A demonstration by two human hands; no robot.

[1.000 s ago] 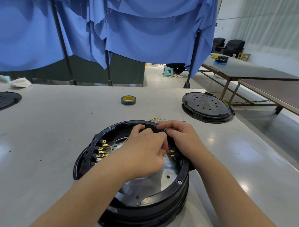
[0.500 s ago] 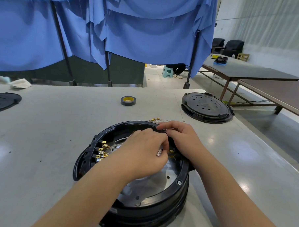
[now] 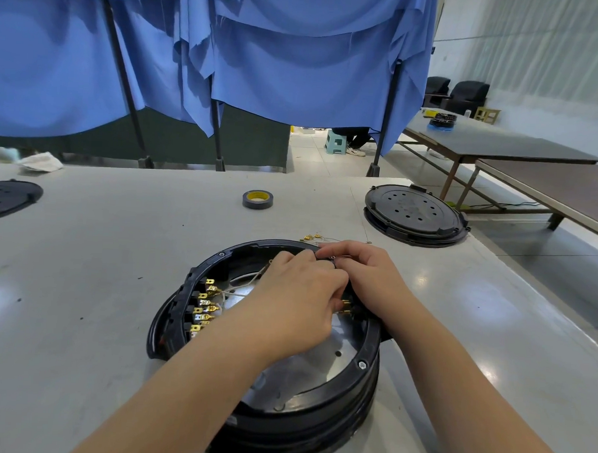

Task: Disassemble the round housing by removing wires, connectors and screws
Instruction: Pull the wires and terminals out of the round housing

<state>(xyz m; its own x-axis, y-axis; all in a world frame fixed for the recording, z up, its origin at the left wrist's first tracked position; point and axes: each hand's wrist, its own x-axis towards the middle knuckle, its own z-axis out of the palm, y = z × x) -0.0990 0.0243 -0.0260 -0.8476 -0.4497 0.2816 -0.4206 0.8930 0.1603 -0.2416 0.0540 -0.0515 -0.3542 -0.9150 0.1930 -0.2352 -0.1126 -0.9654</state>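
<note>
Hands meet at the far right inner rim of the round black plastic housing point(image 3: 317, 391), which sits on the grey table point(image 3: 84, 251) directly in front of the person. Left hand point(image 3: 296, 305) reaches in from the near side, back of hand up, fingers curled down into the housing toward a pair of brass terminals point(image 3: 346, 305); what its fingertips hold is hidden beneath the hand, so the grip cannot be told. Right hand point(image 3: 367, 280) lies over the rim, wrist resting on the edge, thumb and forefinger pinching a small dark part at the rim top, too small to identify. Progress, judged from the layout: partly done. A few loose thin wires with brass connectors point(image 3: 319, 238) already lie on the table just beyond the housing, so some have been pulled out. Left to do: a row of brass spade connectors point(image 3: 203, 307) remains seated along the left inner wall with pale wires point(image 3: 243, 285) running from it across the metal floor, and rim screws point(image 3: 362, 364) are in place at the near right and far left. Further out: a black perforated round cover point(image 3: 414, 214) well apart at right, a roll of dark tape point(image 3: 257, 199) beyond, another black disc point(image 3: 7, 196) at the left edge, and blue cloth point(image 3: 264, 53) hung behind.
</note>
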